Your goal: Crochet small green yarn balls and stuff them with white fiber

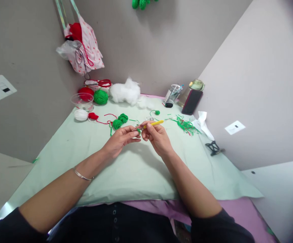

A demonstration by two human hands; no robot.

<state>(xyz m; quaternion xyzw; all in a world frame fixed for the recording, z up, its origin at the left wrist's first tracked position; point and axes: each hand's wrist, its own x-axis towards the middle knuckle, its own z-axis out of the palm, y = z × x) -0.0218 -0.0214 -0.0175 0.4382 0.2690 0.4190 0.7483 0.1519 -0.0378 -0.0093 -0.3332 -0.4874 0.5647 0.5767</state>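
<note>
My right hand (156, 135) grips a crochet hook with a yellow handle (157, 124), its thin metal shaft pointing left. Between my two hands is a small piece of green yarn work (138, 131), pinched by the fingers of my left hand (123, 137). The hook's tip reaches the left fingertips; whether it is inside a loop is too small to tell. Just behind my left hand lies a bundle of green yarn (120, 121) on the pale green cloth (136, 175). A small green ball (157, 112) rests beyond my right hand.
At the back left are a clear bowl (82, 103), a green yarn ball (101, 97), a white ball (81, 115), red scissors (104, 83) and white stuffing (125, 91). Rightward stand a cup (173, 94), a phone (192, 102), green yarn scraps (185, 125) and a black clip (213, 148).
</note>
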